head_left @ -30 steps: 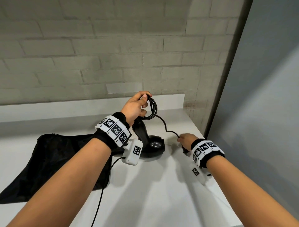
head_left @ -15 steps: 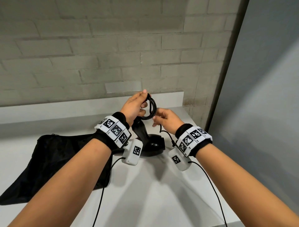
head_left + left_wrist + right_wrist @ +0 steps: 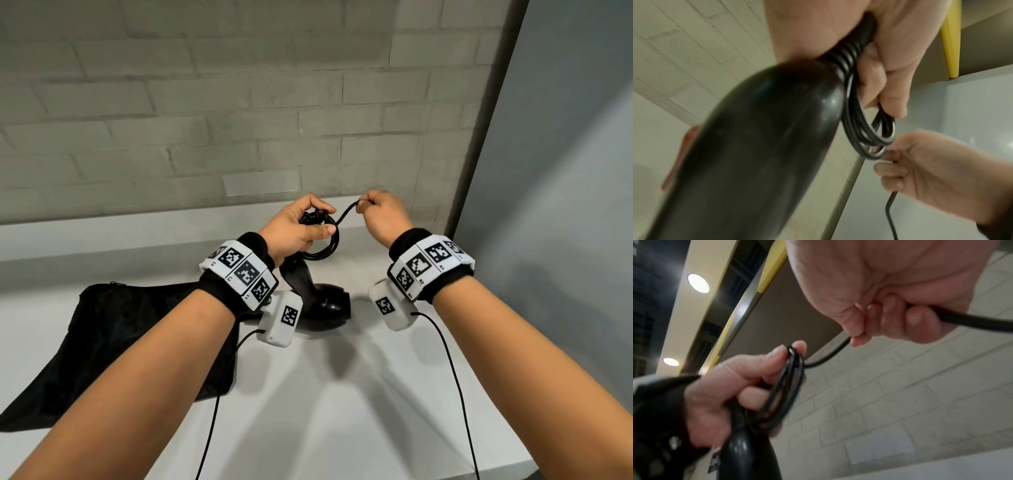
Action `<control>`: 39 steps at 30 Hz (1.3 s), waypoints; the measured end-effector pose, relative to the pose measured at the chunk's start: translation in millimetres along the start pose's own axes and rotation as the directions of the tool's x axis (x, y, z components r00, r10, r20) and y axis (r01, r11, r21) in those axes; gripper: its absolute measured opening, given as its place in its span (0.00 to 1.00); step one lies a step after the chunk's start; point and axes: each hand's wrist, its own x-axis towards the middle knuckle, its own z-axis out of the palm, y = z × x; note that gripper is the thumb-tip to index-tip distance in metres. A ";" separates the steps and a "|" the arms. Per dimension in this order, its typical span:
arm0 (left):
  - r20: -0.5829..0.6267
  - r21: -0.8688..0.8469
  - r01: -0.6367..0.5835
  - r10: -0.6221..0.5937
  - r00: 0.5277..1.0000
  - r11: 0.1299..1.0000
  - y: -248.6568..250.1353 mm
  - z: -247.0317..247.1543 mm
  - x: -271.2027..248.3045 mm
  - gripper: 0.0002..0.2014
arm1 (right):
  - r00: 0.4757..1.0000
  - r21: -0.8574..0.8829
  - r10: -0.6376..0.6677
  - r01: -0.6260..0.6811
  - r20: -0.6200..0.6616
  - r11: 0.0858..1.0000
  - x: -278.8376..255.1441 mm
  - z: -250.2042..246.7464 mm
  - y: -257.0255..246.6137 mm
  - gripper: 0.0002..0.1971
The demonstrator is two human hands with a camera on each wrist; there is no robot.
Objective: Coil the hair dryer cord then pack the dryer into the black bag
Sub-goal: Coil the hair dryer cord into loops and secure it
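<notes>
The black hair dryer (image 3: 325,301) stands on the white counter (image 3: 342,394) with its handle up. My left hand (image 3: 301,229) grips the top of the handle together with several loops of the black cord (image 3: 325,248). In the left wrist view the dryer handle (image 3: 756,146) fills the frame, the cord loops (image 3: 865,134) hanging from my fingers. My right hand (image 3: 380,214) pinches the free end of the cord (image 3: 830,353) just right of the loops, a short stretch spanning between the hands. The black bag (image 3: 113,342) lies flat at the left.
A pale brick wall (image 3: 239,120) rises behind the counter's raised back ledge. A grey panel (image 3: 565,205) closes the right side. Thin sensor cables (image 3: 455,377) hang from both wristbands over the counter's front.
My right hand left the counter, where it held the cord low, rose beside the left hand and now pulls the cord end up and right. The left hand keeps its grip.
</notes>
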 end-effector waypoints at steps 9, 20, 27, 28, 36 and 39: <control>-0.057 -0.020 0.000 -0.001 0.998 1.000 1.9 7.4 1.2 0.10 | 0.983 0.027 -0.148 0.152 -0.106 0.988 -3.5 -3.5 -34.6 0.10; -0.113 0.021 0.011 -0.009 0.994 1.000 1.4 9.1 8.1 0.10 | 0.934 0.171 -0.310 0.340 -0.178 0.925 -24.8 5.1 -29.8 0.12; -0.158 -0.064 0.022 -0.032 0.987 0.998 1.7 4.0 10.2 0.11 | 0.904 0.101 -0.427 0.422 0.032 0.901 -49.4 30.9 3.4 0.12; -0.158 -0.071 0.022 -0.034 0.987 0.997 2.1 3.9 10.2 0.11 | 0.908 0.094 -0.417 0.411 0.046 0.907 -50.1 33.7 9.2 0.16; -0.201 -0.030 0.023 -0.029 0.979 0.999 0.1 5.1 11.6 0.08 | 0.928 0.128 -0.368 0.358 0.066 0.925 -50.7 43.1 27.0 0.17; -0.227 -0.057 0.029 -0.041 0.973 0.998 0.4 5.1 13.8 0.09 | 0.932 0.102 -0.345 0.334 0.115 0.937 -49.3 35.1 29.0 0.03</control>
